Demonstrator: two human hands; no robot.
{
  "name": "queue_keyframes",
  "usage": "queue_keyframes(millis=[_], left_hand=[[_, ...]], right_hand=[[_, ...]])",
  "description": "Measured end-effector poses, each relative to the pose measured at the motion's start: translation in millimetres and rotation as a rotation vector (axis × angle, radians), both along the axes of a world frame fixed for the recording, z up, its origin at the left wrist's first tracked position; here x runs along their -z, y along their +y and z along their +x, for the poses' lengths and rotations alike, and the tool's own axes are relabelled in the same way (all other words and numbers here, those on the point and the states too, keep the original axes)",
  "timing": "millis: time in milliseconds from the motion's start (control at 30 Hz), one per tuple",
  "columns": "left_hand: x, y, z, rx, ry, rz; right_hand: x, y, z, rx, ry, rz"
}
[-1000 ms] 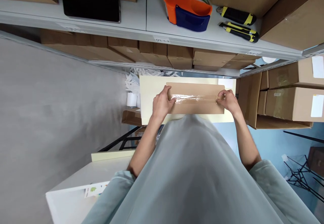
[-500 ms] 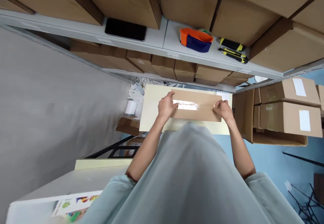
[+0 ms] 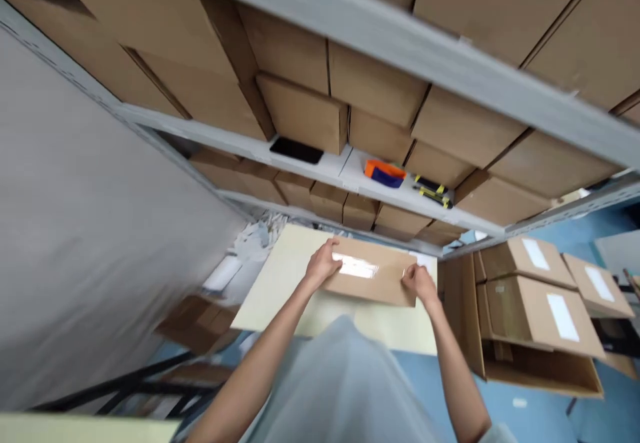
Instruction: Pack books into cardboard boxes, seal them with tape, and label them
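A flat brown cardboard box lies on a pale yellow tabletop in front of me. A glossy strip of clear tape, bright with glare, runs lengthwise along its top. My left hand grips the box's left end, thumb on top near the tape and fingers at the far corner. At the right end, my right hand has its fingers pinched together on the box's top, with a small shiny bit of the tape at the fingertips. The undersides of both hands are hidden.
A shelf beyond the table holds cartons, a black phone, an orange and blue tape dispenser and yellow-black utility knives. Stacked boxes stand right. Left are a grey wall, paper scraps and an open carton.
My view has tilted up and turned, so the table and box appear lower and more shelving shows. Both hands keep their places at the ends of the box.
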State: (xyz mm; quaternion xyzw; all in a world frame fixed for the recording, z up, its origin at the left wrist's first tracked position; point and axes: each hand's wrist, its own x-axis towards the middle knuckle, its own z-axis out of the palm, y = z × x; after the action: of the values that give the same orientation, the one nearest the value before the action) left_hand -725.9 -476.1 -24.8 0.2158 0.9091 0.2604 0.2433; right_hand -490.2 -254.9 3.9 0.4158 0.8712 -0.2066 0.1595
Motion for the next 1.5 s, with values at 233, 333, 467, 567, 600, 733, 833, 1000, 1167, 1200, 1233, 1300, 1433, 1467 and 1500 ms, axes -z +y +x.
queue_keyframes(millis=[233, 333, 467, 567, 600, 733, 833, 1000, 1167, 1200, 1233, 1300, 1433, 1467, 1500], left_hand=[[-46.5, 27.1, -21.6, 0.156, 0.096, -0.105], [-84.9, 61.5, -37.2, 0.155, 0.174, 0.004], [-138.4, 119.7, -57.5, 0.171, 0.273, 0.196], [-165.0, 149.2, -64.4, 0.167, 0.310, 0.290], [-169.0, 153.6, -64.6, 0.164, 0.315, 0.308], [-160.5, 147.0, -58.3, 0.137, 0.313, 0.351], [-140.2, 129.9, -49.3, 0.099, 0.294, 0.374], [-112.3, 111.7, -33.9, 0.025, 0.246, 0.430], [-95.4, 90.9, -11.1, -0.060, 0.188, 0.640], [-92.6, 83.2, -3.8, -0.084, 0.174, 0.739], [-90.1, 74.7, 4.4, -0.104, 0.162, 0.837], [-86.6, 57.0, 22.3, -0.108, 0.149, 0.971], [-84.5, 27.3, 54.3, -0.069, 0.115, 1.010], [-84.8, 21.2, 60.0, -0.066, 0.107, 1.000], [-85.5, 15.3, 64.5, -0.063, 0.101, 0.988]], right_hand=[[-37.5, 18.2, -35.3, -0.106, -0.074, 0.131], [-86.8, 39.9, -79.7, -0.182, 0.017, 0.224], [-138.1, 61.9, -158.3, -0.322, 0.229, 0.306], [-147.3, 67.9, -211.1, -0.371, 0.280, 0.344], [-145.1, 68.3, -225.0, -0.374, 0.278, 0.349], [-123.5, 67.7, -260.2, -0.371, 0.246, 0.357], [-109.6, 68.9, -270.0, -0.362, 0.248, 0.363], [-106.4, 72.1, -270.4, -0.335, 0.314, 0.352], [-95.6, 52.4, -228.8, -0.238, 0.521, 0.210], [-90.7, 41.9, -212.5, -0.199, 0.654, 0.099], [-85.7, 28.9, -194.4, -0.153, 0.804, -0.041], [-78.1, -2.7, -157.3, -0.071, 1.053, -0.331], [-75.5, -67.0, -105.1, 0.050, 1.159, -0.550], [-76.5, -78.9, -98.1, 0.071, 1.161, -0.557], [-77.9, -88.4, -92.6, 0.085, 1.160, -0.560]])
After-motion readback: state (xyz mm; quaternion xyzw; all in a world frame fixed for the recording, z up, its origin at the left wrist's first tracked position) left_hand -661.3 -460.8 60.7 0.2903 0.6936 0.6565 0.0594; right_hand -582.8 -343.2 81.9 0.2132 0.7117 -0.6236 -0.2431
